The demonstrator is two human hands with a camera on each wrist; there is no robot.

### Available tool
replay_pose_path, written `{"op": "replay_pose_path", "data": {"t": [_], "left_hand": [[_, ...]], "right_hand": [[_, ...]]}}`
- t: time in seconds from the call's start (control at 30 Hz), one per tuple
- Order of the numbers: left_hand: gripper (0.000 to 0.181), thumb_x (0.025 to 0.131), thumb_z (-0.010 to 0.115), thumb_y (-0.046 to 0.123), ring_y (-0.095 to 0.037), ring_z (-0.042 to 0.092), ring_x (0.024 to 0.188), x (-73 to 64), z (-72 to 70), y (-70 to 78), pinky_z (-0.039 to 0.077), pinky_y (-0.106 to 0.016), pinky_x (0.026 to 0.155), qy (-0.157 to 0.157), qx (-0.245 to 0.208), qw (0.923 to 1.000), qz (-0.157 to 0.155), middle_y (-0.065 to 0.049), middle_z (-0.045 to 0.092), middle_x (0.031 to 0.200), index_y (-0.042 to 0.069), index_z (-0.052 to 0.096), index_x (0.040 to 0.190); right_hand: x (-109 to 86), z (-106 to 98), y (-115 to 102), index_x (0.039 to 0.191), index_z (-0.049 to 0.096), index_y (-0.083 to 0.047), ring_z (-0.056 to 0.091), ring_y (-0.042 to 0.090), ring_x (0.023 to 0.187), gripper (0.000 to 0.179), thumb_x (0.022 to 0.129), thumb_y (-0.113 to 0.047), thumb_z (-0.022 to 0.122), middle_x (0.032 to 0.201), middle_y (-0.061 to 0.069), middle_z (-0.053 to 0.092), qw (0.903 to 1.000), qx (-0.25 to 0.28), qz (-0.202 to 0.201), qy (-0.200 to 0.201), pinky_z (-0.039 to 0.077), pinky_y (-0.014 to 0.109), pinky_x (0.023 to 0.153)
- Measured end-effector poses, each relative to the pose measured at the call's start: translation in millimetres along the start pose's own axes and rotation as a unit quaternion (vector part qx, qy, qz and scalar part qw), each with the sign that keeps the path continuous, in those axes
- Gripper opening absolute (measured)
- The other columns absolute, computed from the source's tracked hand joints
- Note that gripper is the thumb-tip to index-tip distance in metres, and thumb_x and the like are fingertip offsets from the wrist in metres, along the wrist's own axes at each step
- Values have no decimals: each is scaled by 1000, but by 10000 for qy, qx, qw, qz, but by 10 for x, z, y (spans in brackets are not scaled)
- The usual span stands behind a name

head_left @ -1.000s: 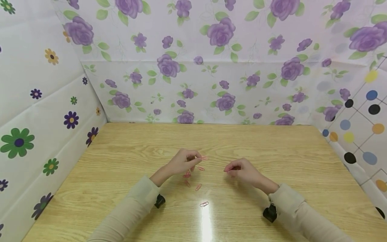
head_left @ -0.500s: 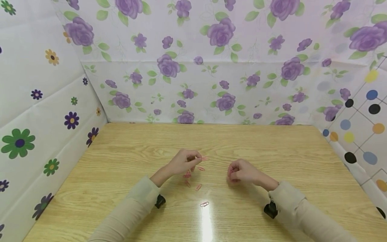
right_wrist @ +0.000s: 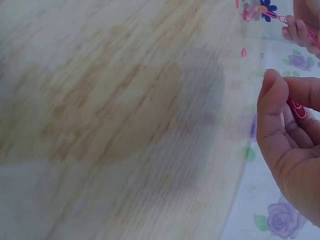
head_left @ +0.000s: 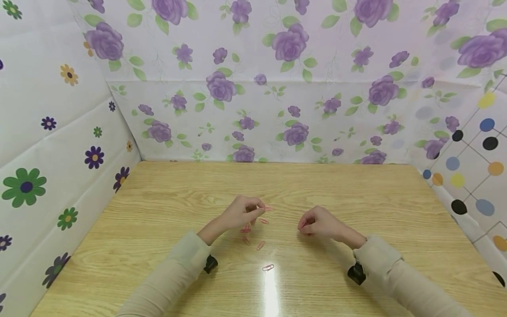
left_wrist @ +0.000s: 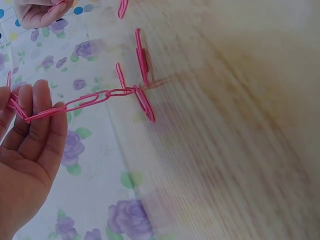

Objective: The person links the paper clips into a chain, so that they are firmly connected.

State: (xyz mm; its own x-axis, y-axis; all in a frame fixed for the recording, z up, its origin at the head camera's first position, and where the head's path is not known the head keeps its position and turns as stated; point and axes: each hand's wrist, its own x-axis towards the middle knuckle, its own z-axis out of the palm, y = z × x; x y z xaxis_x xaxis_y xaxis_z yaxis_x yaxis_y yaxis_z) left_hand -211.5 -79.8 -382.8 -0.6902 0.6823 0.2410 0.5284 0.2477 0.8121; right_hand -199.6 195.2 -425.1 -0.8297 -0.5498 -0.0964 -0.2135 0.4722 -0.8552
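My left hand pinches the end of a chain of linked pink paper clips between thumb and forefinger. In the left wrist view the chain passes over the other fingers and slopes down to the wooden table. One clip sticks out to the right beyond those fingertips. To the right, and apart from the chain, my right hand has its fingers curled round a single pink paper clip. Thumb and fingers mostly hide that clip in the head view.
Loose pink paper clips lie on the table: one by the left hand, one nearer the front, and another beside a bright light reflection. Floral cloth stands along the table's back edge, with patterned sheets at both sides.
My right hand has drawn slightly to the right, its fingers curling in and shifting round the paper clip. The left hand and its chain have stayed almost still.
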Motion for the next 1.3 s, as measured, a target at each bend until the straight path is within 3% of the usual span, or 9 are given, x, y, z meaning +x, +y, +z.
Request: {"op": "replay_pose_path", "data": {"t": [0.2, 0.4, 0.57, 0.73, 0.9, 1.03, 1.2, 1.3], "left_hand": [[14, 91, 51, 1, -40, 50, 48, 0, 1, 22, 29, -17, 42, -25, 33, 9999, -132, -22, 55, 55, -3, 64, 86], [14, 91, 51, -1, -41, 51, 49, 2, 5, 13, 30, -17, 43, -37, 41, 10000, -46, -22, 54, 54, -3, 64, 86], [14, 90, 51, -1, -39, 50, 47, 5, 4, 8, 29, -17, 42, -23, 61, 10000, 12, -21, 54, 53, -3, 64, 85], [14, 90, 51, -1, -34, 49, 44, 5, 2, 3, 29, -17, 41, -30, 59, 10000, 40, -20, 54, 53, -3, 64, 85], [14, 90, 52, -1, -24, 47, 42, 5, 1, -2, 29, -17, 41, -25, 89, 9999, 66, -20, 55, 53, -3, 64, 85], [14, 90, 51, -1, -32, 49, 44, 5, 2, 2, 29, -17, 41, -35, 51, 10000, 18, -21, 55, 54, -3, 64, 84], [14, 91, 51, 0, -40, 51, 48, 1, 1, 9, 30, -17, 41, -41, -3, 10000, -83, -23, 55, 55, -3, 64, 86], [14, 91, 51, 1, -40, 51, 47, -1, 2, 10, 30, -17, 40, -30, -7, 9999, -125, -23, 54, 55, -3, 64, 86]], "right_hand": [[-5, -13, -5, 79, 66, 2, 47, 11, 53, 5, 79, 2, 61, 63, 4, 60, 9974, -704, -142, 53, 42, 25, 51], [7, -46, -4, 71, 63, -4, 41, 8, 52, 7, 74, 2, 60, 59, -5, 50, 9893, -1455, -96, -35, 37, 23, 49], [14, -67, 18, 70, 67, -6, 43, 5, 55, 13, 76, 3, 58, 62, -6, 55, 9852, -1667, -279, -281, 38, 22, 52], [8, -83, 41, 77, 68, -5, 50, 5, 62, 12, 83, 1, 59, 73, -2, 63, 9864, -1499, -481, -477, 43, 23, 59], [4, -77, 53, 81, 67, 0, 51, 12, 58, 10, 85, 2, 58, 71, 8, 63, 9946, -746, -166, -702, 45, 25, 54], [-1, -73, 55, 88, 64, 5, 49, 12, 56, 10, 87, 3, 54, 69, 13, 61, 9965, -181, 43, -812, 44, 27, 53], [-9, -74, 58, 104, 60, 11, 46, 11, 56, 21, 89, 9, 44, 68, 13, 59, 9947, 18, -205, -1004, 40, 24, 52], [-8, -69, 55, 100, 60, 12, 48, 12, 57, 21, 89, 10, 43, 69, 15, 59, 9943, -17, -329, -1012, 41, 23, 52]]}}
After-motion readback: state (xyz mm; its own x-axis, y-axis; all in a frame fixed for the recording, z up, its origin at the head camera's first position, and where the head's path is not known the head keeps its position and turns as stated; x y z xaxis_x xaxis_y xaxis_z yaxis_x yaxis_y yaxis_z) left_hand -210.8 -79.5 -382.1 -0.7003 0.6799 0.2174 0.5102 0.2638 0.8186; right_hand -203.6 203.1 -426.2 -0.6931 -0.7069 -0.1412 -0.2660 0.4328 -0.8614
